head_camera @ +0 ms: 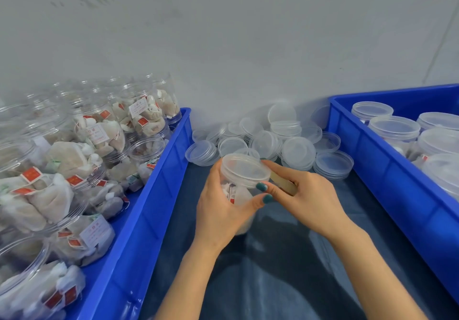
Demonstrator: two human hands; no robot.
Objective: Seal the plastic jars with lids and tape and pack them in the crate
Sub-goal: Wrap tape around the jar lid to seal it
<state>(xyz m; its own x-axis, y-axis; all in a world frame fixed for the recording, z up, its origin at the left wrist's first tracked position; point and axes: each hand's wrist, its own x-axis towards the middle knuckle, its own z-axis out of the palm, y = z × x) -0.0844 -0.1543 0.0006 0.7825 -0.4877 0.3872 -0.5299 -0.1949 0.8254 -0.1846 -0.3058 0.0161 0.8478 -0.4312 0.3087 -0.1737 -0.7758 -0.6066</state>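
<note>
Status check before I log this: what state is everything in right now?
Held jar: filled, lid on.
Left hand: grips that jar.
Right hand: pinches the tape roll.
Tape roll: beside the lid's rim; whether any tape is on the jar, cannot tell.
Jars in left crate: filled, no lids.
Jars in right crate: lidded, upright.
Loose lids: piled, unused.

Dark surface (285,270) bears left blue crate (154,195), right blue crate (387,183), heaped lids (298,150).
</note>
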